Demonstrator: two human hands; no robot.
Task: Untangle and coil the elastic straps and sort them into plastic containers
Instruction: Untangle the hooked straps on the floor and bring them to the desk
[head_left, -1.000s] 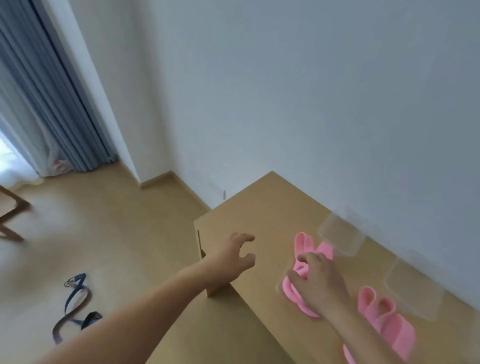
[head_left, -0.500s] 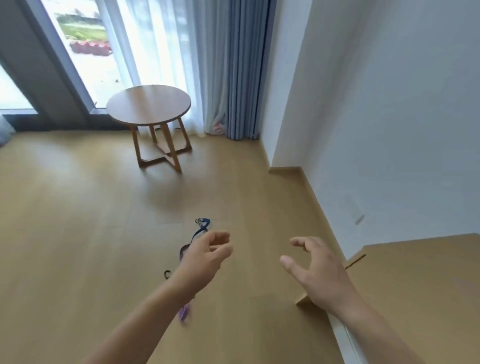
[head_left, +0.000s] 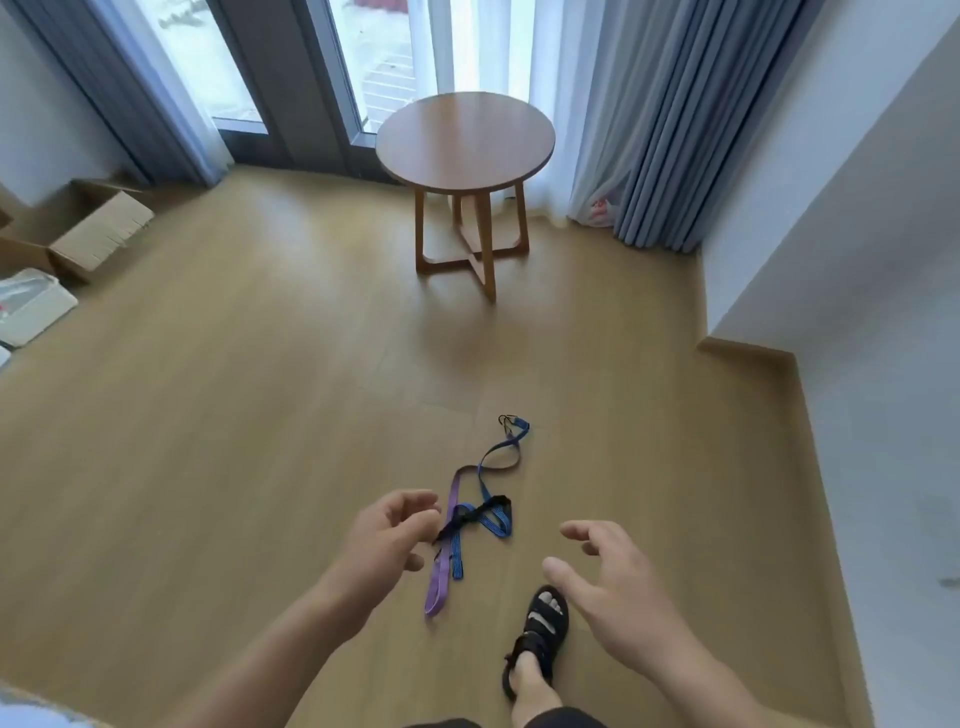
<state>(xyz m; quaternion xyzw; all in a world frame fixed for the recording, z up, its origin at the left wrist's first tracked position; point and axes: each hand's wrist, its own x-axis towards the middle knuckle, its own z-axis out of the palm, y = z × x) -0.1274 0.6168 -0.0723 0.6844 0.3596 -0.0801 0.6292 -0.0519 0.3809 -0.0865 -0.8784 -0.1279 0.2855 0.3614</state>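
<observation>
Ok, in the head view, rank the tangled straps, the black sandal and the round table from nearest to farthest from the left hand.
1. Tangled straps, just right of the left hand.
2. Black sandal, lower right.
3. Round table, far ahead.

**Colours Around the Round Table**

A round table of reddish-brown wood (head_left: 465, 140) is set on a pale tan wood-plank floor (head_left: 234, 415). In front of the table, a narrow blue elastic strap (head_left: 457, 558) is marked with darker lengthwise stripes. It is tangled with a plain purple flat strap (head_left: 439, 584). Pleated grey-blue fabric curtains (head_left: 670, 114) are hung right of the table. A plain brown cardboard box (head_left: 98, 234) is seen to its left.
</observation>
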